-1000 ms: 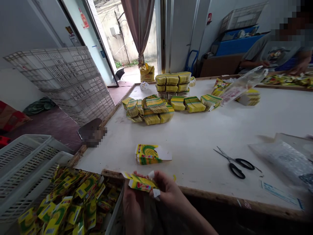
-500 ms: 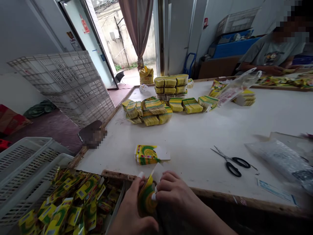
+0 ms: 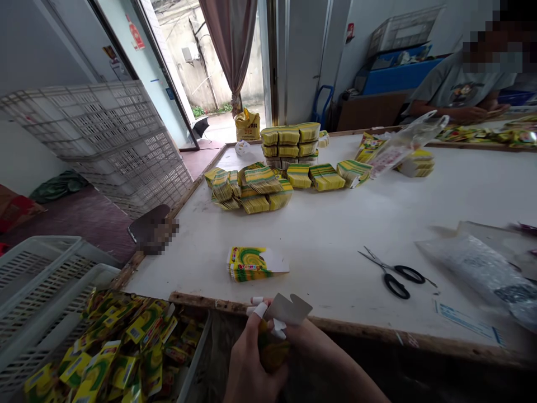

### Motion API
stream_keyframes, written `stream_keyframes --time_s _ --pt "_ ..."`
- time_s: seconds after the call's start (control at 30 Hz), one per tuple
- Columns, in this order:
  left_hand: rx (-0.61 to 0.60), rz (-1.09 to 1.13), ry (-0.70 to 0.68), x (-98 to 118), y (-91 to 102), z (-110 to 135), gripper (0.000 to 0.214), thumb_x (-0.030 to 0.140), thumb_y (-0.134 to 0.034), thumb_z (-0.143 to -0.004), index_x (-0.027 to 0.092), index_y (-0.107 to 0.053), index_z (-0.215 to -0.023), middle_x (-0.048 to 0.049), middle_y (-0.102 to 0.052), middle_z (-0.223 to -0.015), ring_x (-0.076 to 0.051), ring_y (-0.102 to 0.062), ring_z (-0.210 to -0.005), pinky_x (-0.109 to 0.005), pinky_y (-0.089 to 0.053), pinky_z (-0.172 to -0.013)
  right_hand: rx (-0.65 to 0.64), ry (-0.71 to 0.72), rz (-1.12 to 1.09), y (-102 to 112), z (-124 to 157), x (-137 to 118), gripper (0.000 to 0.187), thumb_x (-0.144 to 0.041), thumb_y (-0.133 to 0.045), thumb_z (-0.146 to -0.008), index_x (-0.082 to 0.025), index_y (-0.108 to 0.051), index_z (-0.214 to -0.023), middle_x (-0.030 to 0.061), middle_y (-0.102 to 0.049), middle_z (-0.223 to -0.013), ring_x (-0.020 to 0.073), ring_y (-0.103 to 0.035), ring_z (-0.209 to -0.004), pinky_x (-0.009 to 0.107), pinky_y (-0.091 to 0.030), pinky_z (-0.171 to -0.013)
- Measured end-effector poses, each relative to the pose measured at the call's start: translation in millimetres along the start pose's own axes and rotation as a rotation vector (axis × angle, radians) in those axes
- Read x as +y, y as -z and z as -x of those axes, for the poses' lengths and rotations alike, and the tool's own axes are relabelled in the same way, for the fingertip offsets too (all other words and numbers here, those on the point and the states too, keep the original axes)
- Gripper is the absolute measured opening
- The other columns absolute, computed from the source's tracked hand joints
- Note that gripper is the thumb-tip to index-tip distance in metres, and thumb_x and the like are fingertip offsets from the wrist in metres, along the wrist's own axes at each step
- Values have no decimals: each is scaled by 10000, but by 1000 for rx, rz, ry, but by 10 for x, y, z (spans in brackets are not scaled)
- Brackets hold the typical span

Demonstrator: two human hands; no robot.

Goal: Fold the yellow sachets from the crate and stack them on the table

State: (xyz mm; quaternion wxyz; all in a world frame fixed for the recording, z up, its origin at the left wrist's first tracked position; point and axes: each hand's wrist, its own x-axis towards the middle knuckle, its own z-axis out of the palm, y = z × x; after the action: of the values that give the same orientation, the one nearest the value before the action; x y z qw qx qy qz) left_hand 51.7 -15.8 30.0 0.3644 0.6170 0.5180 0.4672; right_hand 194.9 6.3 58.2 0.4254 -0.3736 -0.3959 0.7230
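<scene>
At the near table edge, my left hand [image 3: 251,355] is closed around a yellow-green printed cardboard packet [image 3: 272,350], thumb and fingers on its sides. White wraps cover some fingertips. The packet's pale grey-white flap [image 3: 289,309] stands up with a notched edge. My right hand [image 3: 312,342] grips the packet from the right, its fingers largely hidden behind the flap. Just beyond both hands, a small stack of flat printed packets [image 3: 251,264] lies on the white table [image 3: 327,224].
Left and below stands a crate [image 3: 197,358] of filled yellow packets [image 3: 121,347]. Scissors [image 3: 392,274] and a clear plastic bag [image 3: 478,274] lie on the right. Bundled packets [image 3: 289,143] are piled farther back. Across the table sits another person [image 3: 457,92].
Both hands have moved slightly right with the packet. Its flap has swung rightward, over my right fingers, which showed curled on the packet before. The view has shifted a little.
</scene>
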Motion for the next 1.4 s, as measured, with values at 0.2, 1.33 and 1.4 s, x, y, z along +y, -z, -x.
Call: stream_keyframes --time_s 0.2,1.33,1.4 --pt "-26 -40 -37 51 8 -27 558 155 -712 -584 246 -609 -1125 -94 -712 -1049 -304 -671 -941 -364 -496 -795 58 -39 23 -48 -39 2 514 -514 -693 -768 -222 -624 -1185 76 -666 -1113 275 -597 -1085 415 -441 -964" --pt "-219 -178 -7 120 507 -322 510 220 -804 -583 242 -723 -1086 -84 -756 -974 -296 -705 -879 -331 -555 -765 -76 344 857 66 10 -147 378 15 -573 -645 -224 -711 -903 72 -616 -1160 265 -610 -1125 326 -503 -887" --pt "-171 -119 60 90 507 -320 535 211 -829 -546 221 -726 -1071 -95 -753 -994 -305 -699 -920 -335 -555 -797 -32 367 769 4 -45 -54 465 -16 -619 -662 -215 -652 -1081 103 -570 -1267 280 -552 -1213 350 -480 -942"
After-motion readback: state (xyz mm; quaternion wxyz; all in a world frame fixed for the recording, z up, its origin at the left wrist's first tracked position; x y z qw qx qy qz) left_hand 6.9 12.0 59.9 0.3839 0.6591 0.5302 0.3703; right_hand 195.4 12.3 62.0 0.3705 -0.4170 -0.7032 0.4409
